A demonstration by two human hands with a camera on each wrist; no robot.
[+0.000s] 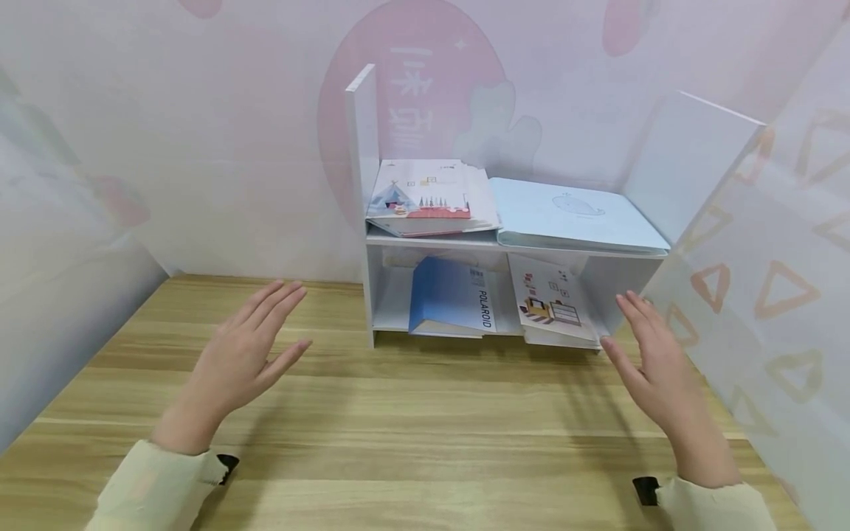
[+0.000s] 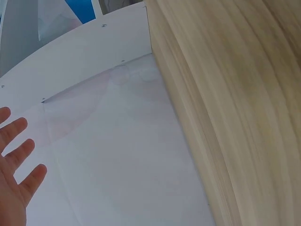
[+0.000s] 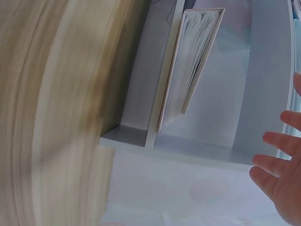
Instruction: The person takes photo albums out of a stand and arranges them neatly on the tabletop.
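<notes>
My left hand hovers over the wooden table to the left of a white shelf, fingers straight, holding nothing. On the other side, my right hand is held up near the shelf's lower right corner, also with straight fingers and no object. White books with a tent picture lie stacked on the upper board, beside a light blue binder with a whale. Below lie a blue POLAROID book and a book with a yellow vehicle picture. In the right wrist view, page edges of a book show inside the shelf.
The wooden table extends in front of the shelf. A pale patterned wall stands behind it, and another wall with triangle prints rises close on the right. A white side wall borders the left.
</notes>
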